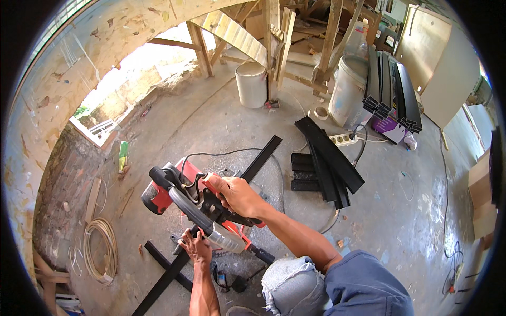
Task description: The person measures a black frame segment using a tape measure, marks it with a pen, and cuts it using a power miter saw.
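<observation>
A red and black miter saw (192, 210) stands on the concrete floor in front of me, its grey round blade guard lowered near the base. My right hand (237, 197) is closed around the saw's red handle. Beneath the saw runs a long black profile (163, 284), from the lower left to the far right side. My left hand (196, 247) grips this profile close beside the guard, fingers bent over it. The blade's edge is hidden by the guard. A shorter black piece (157, 256) lies crosswise under the long profile at the lower left.
Several black profiles (329, 158) lie piled right of the saw, near a white power strip (343, 139). More black lengths (387, 84) rest on a purple box. A white bucket (251, 84) stands ahead, a coiled hose (101, 252) lies left. Cables cross the floor.
</observation>
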